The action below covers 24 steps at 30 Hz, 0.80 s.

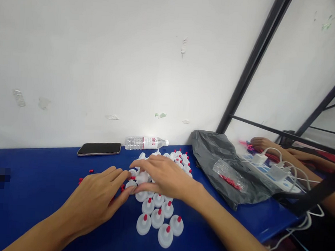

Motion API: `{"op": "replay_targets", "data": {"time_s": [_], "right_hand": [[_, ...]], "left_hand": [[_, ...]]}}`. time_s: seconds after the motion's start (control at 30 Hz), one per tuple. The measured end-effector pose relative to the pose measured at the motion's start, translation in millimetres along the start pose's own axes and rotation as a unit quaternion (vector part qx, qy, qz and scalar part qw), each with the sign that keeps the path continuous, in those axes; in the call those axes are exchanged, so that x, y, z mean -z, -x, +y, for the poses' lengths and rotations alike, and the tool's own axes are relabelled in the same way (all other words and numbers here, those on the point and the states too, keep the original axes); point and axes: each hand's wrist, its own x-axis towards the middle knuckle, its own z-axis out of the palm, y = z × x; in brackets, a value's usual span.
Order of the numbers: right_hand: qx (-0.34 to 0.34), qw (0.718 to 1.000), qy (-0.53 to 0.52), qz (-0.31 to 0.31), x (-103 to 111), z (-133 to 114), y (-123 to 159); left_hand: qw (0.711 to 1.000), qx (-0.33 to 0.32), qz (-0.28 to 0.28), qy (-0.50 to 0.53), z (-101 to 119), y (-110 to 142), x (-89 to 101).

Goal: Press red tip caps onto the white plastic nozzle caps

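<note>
My left hand (101,193) is at the middle of the blue table, thumb and index fingertip drawn close together with a small red tip cap (132,178) at the fingertip. Facing it, my right hand (166,176) curls its thumb and fingers around a whitish nozzle lid (143,177), partly hidden by the fingers. Under and around the right hand lie many white nozzle lids; those in front, such as one lid (165,237), stand upright with red tips. Loose red tip caps (91,171) are scattered beside and behind my left hand.
A phone (99,148) and a clear water bottle (143,143) lie along the wall. At right, a grey plastic bag (214,147) bears a clear bag of red caps (229,178). Beyond are a power strip (278,177), a black metal frame (250,66) and another person's arms (301,164).
</note>
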Motion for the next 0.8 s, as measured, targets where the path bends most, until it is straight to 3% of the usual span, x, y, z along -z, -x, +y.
{"op": "replay_targets", "data": {"time_s": [0.17, 0.4, 0.53, 0.63, 0.7, 0.73, 0.8], "right_hand": [[0.059, 0.997, 0.027, 0.044, -12, -10, -3], [0.089, 0.992, -0.003, 0.087, -15, -4, 0], [0.102, 0.982, 0.066, 0.146, -11, -5, -3], [0.098, 0.972, 0.125, 0.173, -3, 4, -2], [0.036, 0.975, 0.137, 0.17, 6, 20, 3], [-0.025, 0.977, 0.128, 0.169, 11, 30, 6], [-0.097, 0.97, 0.128, 0.182, 19, 51, 12]], "left_hand": [[0.999, -0.019, -0.017, 0.037, 3, 1, -0.8], [0.996, 0.008, 0.055, 0.063, 6, 1, 0.2], [0.97, 0.15, 0.034, 0.186, 23, -6, 5.6], [0.9, 0.289, -0.018, 0.327, 30, -14, 12.2], [0.854, 0.359, -0.045, 0.375, 25, -17, 16.2], [0.845, 0.378, -0.049, 0.375, 19, -17, 17.5], [0.865, 0.382, -0.049, 0.32, 6, -14, 17.9]]}}
